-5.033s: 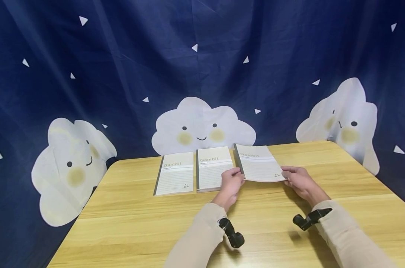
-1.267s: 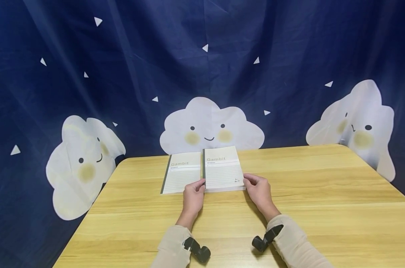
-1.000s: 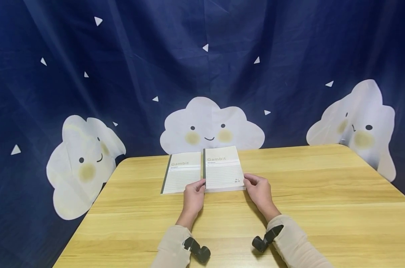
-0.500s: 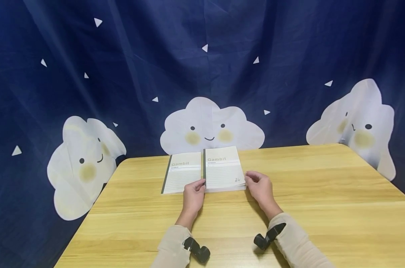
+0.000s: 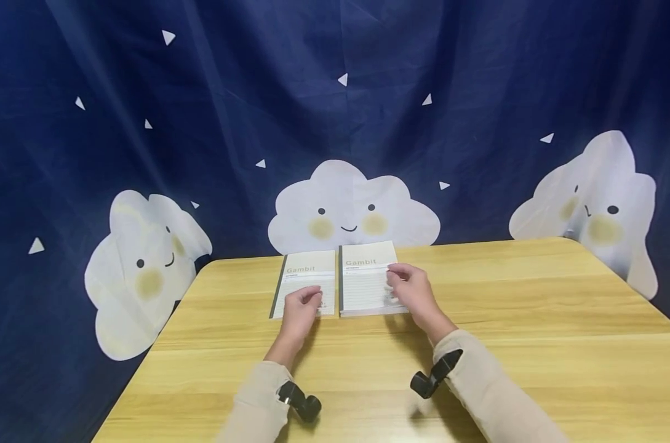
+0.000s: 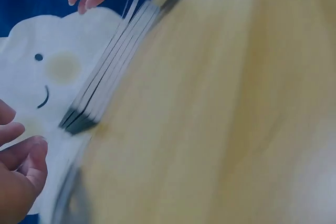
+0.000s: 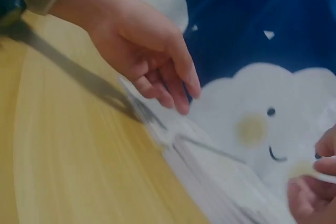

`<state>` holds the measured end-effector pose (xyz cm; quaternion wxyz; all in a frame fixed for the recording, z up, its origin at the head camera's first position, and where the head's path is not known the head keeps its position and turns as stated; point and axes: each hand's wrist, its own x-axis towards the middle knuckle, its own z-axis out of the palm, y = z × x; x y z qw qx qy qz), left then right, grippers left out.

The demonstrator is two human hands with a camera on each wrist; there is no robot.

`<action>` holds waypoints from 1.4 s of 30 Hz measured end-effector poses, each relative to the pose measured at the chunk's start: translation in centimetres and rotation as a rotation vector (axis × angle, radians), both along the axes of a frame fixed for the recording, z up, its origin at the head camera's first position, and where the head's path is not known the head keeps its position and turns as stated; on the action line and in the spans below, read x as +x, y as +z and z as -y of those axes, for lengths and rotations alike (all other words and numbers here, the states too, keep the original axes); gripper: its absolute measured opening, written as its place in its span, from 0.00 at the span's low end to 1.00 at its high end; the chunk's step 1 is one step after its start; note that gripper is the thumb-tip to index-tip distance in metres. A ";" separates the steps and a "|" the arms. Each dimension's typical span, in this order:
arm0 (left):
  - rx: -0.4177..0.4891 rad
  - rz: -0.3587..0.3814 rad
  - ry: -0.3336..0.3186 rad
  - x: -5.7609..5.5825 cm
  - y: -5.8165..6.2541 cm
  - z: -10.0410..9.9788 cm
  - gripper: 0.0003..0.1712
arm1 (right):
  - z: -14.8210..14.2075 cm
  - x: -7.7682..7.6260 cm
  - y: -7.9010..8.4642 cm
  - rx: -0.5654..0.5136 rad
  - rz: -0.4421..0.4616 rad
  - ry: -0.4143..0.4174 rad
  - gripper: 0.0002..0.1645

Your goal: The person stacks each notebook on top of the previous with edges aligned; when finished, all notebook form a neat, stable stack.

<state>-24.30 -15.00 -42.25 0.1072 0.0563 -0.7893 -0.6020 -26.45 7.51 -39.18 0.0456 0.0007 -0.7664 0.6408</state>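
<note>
Two groups of cream "Gambit" notebooks with dark spines lie side by side. The left notebook (image 5: 307, 277) is low and thin; the right stack of notebooks (image 5: 362, 286) is thicker, its page edges (image 6: 113, 66) showing several layers in the left wrist view. My left hand (image 5: 300, 312) hovers above the lower part of the left notebook, fingers loosely bent and holding nothing. Over the stack's lower right corner hangs my right hand (image 5: 416, 296), fingers slightly bent, gripping nothing visible. The right wrist view shows the left hand (image 7: 142, 45) raised, and the right hand (image 7: 315, 187) partly cut off.
The notebooks sit near the far edge of a wooden table (image 5: 357, 381). Behind it hangs a dark blue curtain (image 5: 246, 92) with white triangles and smiling clouds. Black wrist cameras (image 5: 300, 401) are strapped over both sleeves.
The notebook both hands held at the right earlier now lies on the right stack. Both hands have since let go and lifted, the left moving leftward and the right upward and slightly inward.
</note>
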 end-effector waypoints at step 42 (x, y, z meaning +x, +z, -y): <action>-0.421 0.280 0.057 -1.5 1.6 8.1 0.32 | 12.7 1.3 0.4 -0.068 0.308 0.334 0.40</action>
